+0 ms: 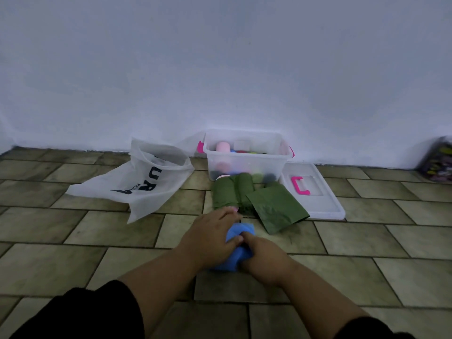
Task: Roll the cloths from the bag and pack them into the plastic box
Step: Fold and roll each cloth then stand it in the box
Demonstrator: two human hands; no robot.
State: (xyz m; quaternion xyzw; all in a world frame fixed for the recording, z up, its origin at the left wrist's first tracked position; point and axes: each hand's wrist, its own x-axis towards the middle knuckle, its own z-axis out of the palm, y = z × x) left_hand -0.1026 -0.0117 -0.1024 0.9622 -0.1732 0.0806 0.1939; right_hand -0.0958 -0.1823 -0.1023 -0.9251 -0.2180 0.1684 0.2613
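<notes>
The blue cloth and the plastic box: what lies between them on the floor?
In the head view, green cloths lie between the blue cloth and the plastic box.

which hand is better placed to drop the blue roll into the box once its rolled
Probably the right hand: the plastic box sits ahead and slightly right. Both hands grip the blue cloth.

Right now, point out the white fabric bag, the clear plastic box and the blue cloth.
white fabric bag (137,182), head view, on its printed side.
clear plastic box (244,167), head view, front wall.
blue cloth (238,230), head view, top end between both hands.
</notes>
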